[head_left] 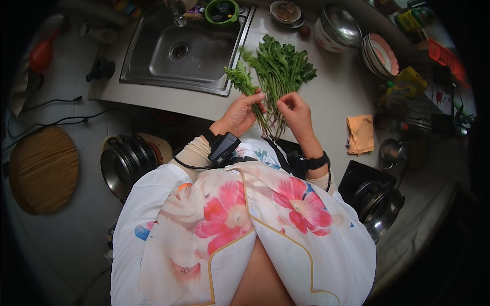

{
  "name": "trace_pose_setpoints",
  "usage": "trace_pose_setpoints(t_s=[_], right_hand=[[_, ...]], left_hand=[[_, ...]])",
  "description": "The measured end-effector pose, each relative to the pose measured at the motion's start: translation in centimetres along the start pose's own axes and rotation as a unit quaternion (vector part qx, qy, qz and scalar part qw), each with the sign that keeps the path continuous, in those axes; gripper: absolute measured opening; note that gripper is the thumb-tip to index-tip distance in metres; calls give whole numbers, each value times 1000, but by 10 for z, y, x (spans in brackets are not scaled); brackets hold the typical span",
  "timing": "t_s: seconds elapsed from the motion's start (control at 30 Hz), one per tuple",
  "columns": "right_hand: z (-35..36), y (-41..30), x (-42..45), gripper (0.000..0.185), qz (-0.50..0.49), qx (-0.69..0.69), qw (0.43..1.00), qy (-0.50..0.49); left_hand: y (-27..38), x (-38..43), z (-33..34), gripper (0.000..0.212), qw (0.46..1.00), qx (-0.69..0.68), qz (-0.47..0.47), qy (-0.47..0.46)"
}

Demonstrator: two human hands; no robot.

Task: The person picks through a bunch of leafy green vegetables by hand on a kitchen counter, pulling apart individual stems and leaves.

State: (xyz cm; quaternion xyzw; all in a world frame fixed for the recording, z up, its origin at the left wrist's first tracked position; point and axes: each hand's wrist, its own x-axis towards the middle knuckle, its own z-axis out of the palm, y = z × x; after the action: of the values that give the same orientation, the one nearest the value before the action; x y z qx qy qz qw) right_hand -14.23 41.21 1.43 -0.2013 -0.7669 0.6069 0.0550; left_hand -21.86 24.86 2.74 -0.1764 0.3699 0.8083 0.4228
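Note:
My left hand is closed around a small bunch of leafy greens, its leaves pointing toward the sink and its thin stems hanging toward me. A larger pile of leafy greens with pinkish stems lies on the countertop, just right of that bunch. My right hand is over the stems at the right side of the pile, thumb and forefinger brought together. Whether a stem is pinched between those fingertips cannot be made out.
A stainless steel sink is at the left, with a green basin at its far edge. Metal bowls and stacked plates stand at the back right. A folded orange cloth lies on the countertop.

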Motion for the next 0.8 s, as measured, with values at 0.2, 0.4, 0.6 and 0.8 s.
trace_pose_setpoints(t_s=[0.2, 0.4, 0.6, 0.8], right_hand=[[5, -15, -10, 14, -11, -41, 996, -80], [10, 1, -10, 15, 40, 76, 983, -161], [10, -1, -11, 15, 93, 133, 963, -216], [7, 19, -5, 15, 97, 107, 977, -157]], left_hand=[[-3, 7, -10, 17, 999, -27, -10, -36], [-4, 7, -12, 21, 999, -36, -9, -27], [-2, 4, -12, 22, 999, -27, -5, -31], [-2, 2, -13, 21, 1000, -14, 7, 16]])
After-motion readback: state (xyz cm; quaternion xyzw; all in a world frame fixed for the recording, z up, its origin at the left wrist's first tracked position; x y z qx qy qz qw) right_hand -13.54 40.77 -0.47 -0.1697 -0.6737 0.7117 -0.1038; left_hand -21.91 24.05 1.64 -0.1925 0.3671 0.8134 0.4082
